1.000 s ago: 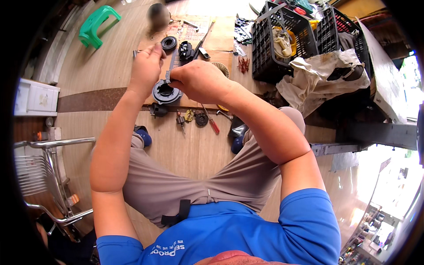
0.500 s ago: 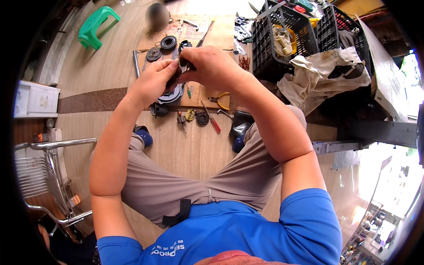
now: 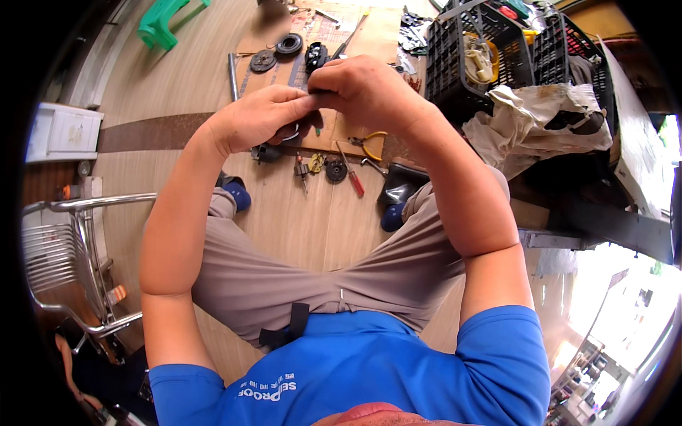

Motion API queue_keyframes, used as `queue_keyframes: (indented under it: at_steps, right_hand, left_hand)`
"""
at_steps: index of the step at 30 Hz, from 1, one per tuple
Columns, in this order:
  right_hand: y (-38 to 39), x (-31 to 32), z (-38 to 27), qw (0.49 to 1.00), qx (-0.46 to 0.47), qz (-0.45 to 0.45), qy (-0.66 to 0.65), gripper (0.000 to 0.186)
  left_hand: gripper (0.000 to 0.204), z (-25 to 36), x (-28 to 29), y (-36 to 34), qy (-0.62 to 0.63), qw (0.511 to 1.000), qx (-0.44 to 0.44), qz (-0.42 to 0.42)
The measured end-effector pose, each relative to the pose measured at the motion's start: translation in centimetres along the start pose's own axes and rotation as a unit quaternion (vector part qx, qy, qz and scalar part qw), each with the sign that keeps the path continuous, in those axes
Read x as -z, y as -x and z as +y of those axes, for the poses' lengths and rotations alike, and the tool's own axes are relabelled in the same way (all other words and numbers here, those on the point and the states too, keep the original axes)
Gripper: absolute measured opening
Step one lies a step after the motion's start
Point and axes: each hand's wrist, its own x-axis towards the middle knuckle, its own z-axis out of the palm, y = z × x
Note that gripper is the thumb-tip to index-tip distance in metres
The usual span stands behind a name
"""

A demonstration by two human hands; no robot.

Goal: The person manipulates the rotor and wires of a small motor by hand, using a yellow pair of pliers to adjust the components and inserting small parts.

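My left hand (image 3: 264, 119) and my right hand (image 3: 369, 89) meet over a cardboard sheet (image 3: 382, 46) on the floor. Fingertips of both are pinched together. Whatever lies between them is dark and mostly hidden by the fingers. Just beyond my right hand sits a black machine part (image 3: 316, 55). A black ring-shaped part (image 3: 289, 44) and a dark round disc (image 3: 263, 61) lie further left. On the near side are yellow-handled pliers (image 3: 374, 148), a red-handled screwdriver (image 3: 355, 186), a small motor armature (image 3: 302, 170), a yellow part (image 3: 317, 164) and a round black part (image 3: 336, 170).
Black plastic crates (image 3: 455, 78) stand at the right, with a stained cloth (image 3: 533, 117) draped in front. A green stool (image 3: 160, 28) is at the far left, a metal-framed chair (image 3: 92, 206) nearer. A metal tube (image 3: 232, 77) lies by the cardboard's left edge.
The view has shifted, so the floor items appear further right and higher. My hands remain together; a pale piece seen between the fingers earlier is now hidden.
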Motion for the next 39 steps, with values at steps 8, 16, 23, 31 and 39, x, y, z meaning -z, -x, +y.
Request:
queue_keyframes:
  at_steps: [8, 16, 23, 31, 39]
  right_hand:
    - [-0.1, 0.8, 0.6, 0.998, -0.012, 0.002, 0.058, 0.021]
    - [0.2, 2.9, 0.2, 0.998, -0.035, 0.029, 0.052, 0.015]
    - [1.0, 3.7, 0.8, 0.998, -0.05, 0.02, 0.043, 0.015]
    - [0.7, 7.6, -2.4, 0.99, -0.121, -0.014, -0.076, 0.012]
    - [1.1, 6.1, -0.3, 0.991, -0.118, 0.055, -0.041, 0.013]
  left_hand:
    - [0.019, -1.9, -1.1, -1.6, -0.322, 0.911, -0.189, 0.174]
    - [0.015, -2.1, -0.7, -2.2, -0.472, 0.814, -0.222, 0.254]
    - [0.014, -2.3, -1.6, -2.7, -0.554, 0.748, -0.233, 0.282]
    - [0.017, -2.6, -1.2, -2.7, -0.497, 0.671, -0.447, 0.319]
    - [0.017, -3.1, -0.2, -3.3, -0.569, 0.564, -0.447, 0.398]
